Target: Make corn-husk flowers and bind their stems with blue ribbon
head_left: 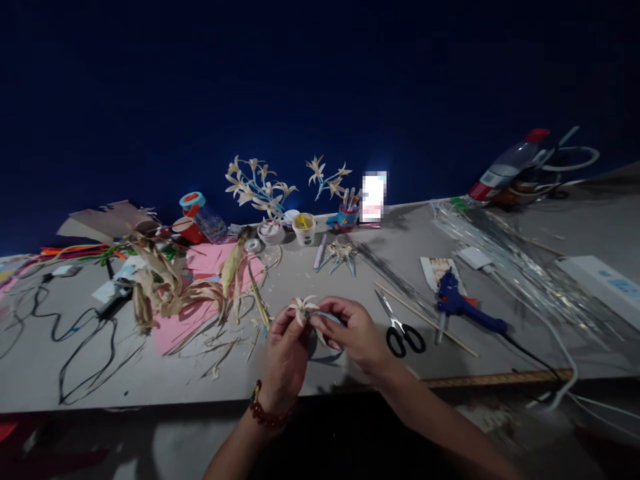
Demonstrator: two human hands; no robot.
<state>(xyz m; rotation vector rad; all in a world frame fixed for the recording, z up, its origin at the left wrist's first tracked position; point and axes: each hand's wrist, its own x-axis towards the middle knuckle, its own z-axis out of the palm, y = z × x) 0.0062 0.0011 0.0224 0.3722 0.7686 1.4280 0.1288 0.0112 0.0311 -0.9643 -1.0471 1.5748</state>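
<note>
Forearms (435,420), then hands (289,350) (357,333), cream flower (304,307) (star-shaped) between them.

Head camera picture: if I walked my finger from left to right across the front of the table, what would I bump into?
Dried corn husks → left hand → pale flower → right hand → black-handled scissors → blue glue gun → long white box.

At the back right, a red-capped bottle (507,167) is leaning at a slant, and a white oblong box (590,277) is lying nearer. A bright, pixelated screen (373,196) is standing just beside a blue pen holder (349,219). Farther left, a red cup (189,231) is tilting near some pink paper (203,257).
</note>
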